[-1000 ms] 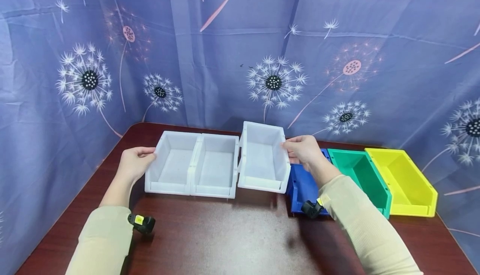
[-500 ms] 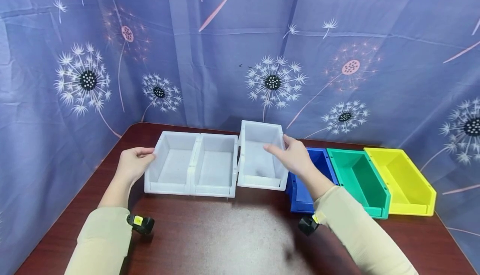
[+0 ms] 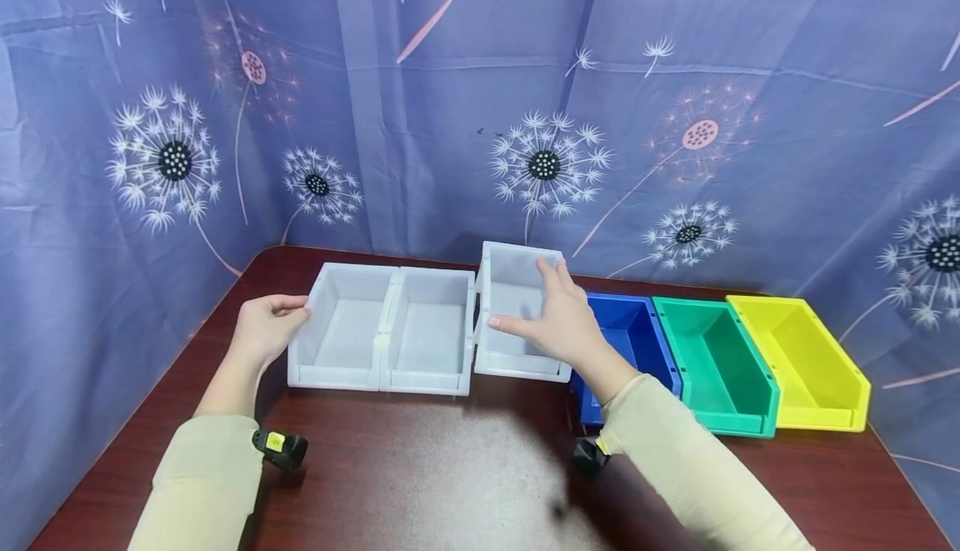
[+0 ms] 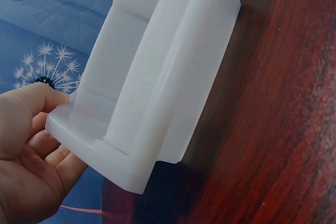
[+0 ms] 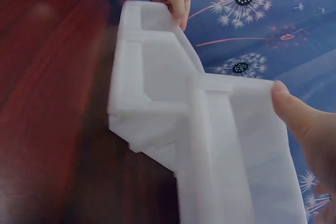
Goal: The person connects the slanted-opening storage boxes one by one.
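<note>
Three white plastic bins sit side by side, with the left bin (image 3: 347, 333) and the middle bin (image 3: 429, 333) flush against each other. The right bin (image 3: 513, 293) is offset further back, its left side up against the middle bin. My left hand (image 3: 268, 326) pinches the left bin's outer side wall, thumb on the rim in the left wrist view. Over the right bin spreads my right hand (image 3: 562, 318), with the fingers stretched toward its far right edge and the thumb reaching across to its left side. In the right wrist view its thumb (image 5: 294, 114) meets the rim's corner.
Beside the right bin stand a blue bin (image 3: 626, 318), a green bin (image 3: 712, 368) and a yellow bin (image 3: 813, 359) in a row. The dark red wooden table (image 3: 420, 484) extends in front. A blue dandelion-print curtain (image 3: 450, 117) hangs behind and around it.
My right hand has let go of the right bin's right wall and moved left over it, fingers spreading. That bin has settled slightly. My left hand keeps its grip.
</note>
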`<state>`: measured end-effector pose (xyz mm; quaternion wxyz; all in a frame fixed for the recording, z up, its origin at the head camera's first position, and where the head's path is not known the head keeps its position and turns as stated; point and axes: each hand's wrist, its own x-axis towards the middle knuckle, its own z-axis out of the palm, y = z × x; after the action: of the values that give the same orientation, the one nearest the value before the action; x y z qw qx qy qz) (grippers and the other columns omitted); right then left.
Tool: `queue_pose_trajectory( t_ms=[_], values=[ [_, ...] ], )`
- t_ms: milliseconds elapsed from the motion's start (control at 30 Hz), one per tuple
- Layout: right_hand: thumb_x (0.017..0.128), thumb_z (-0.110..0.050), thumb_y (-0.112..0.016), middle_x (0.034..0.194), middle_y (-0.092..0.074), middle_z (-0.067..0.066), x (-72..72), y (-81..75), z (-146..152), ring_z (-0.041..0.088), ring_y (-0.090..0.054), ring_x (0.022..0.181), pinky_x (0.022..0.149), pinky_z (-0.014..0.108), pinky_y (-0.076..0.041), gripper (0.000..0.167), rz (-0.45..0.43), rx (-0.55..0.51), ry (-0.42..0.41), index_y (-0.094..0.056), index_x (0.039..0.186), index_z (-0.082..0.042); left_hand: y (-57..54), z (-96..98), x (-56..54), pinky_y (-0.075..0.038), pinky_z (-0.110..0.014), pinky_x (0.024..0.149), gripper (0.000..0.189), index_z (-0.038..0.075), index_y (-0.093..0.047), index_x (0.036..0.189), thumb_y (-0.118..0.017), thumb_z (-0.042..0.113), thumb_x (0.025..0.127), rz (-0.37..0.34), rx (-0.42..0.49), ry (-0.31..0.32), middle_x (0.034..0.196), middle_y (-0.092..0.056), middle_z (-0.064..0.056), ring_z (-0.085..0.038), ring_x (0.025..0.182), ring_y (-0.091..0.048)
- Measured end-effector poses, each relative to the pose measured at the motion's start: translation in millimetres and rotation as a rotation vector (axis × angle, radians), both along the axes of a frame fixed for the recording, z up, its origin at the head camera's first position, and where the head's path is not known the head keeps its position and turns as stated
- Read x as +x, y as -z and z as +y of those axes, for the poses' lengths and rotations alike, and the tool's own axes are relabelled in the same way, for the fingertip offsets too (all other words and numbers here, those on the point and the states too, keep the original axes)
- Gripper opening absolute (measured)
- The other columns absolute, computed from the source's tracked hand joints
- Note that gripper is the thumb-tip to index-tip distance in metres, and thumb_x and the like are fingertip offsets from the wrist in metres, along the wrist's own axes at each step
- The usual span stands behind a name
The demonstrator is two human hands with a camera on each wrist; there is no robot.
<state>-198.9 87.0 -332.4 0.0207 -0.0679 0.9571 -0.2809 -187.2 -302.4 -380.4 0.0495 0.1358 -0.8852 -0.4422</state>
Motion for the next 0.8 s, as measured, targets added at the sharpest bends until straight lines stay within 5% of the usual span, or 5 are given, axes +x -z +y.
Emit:
queue_pose_trajectory(
  t_ms=[233, 533, 800],
  values=[
    [0.056, -0.087, -0.058, 0.160, -0.007, 0.010, -17.9, -8.1, -5, 0.035, -0.004, 0.146, 0.112, 0.063, 0.001, 0.126, 0.052, 0.180, -0.158, -0.020, 0.152, -0.015, 0.0, -0.3, 0.3, -0.047, -0.018, 0.068, 0.036, -0.004, -0.063, 0.117, -0.059, 0.017, 0.089, -0.002, -0.001, 0.008, 0.116, -0.064, -0.027, -0.020, 0.095, -0.062],
    [0.067, -0.066, -0.072, 0.160, -0.006, 0.008, -45.3, -19.1, -9, 0.029, -0.001, 0.147, 0.116, 0.055, -0.003, 0.117, -0.012, 0.158, -0.490, -0.015, 0.152, -0.010, 2.2, -0.2, 0.9, -0.047, -0.017, 0.069, 0.035, -0.004, -0.063, 0.117, -0.059, 0.017, 0.090, 0.008, -0.023, 0.014, 0.116, -0.064, -0.026, -0.022, 0.097, -0.062],
    [0.063, -0.060, -0.078, 0.160, -0.006, 0.007, -58.7, -34.1, -15, 0.031, 0.001, 0.147, 0.116, 0.054, -0.006, 0.119, -0.109, 0.196, -0.564, -0.017, 0.152, -0.009, 1.6, 0.6, 1.1, -0.047, -0.017, 0.069, 0.034, -0.006, -0.063, 0.116, -0.058, 0.013, 0.089, 0.031, -0.027, 0.016, 0.115, -0.064, -0.027, -0.025, 0.098, -0.063]
  ],
)
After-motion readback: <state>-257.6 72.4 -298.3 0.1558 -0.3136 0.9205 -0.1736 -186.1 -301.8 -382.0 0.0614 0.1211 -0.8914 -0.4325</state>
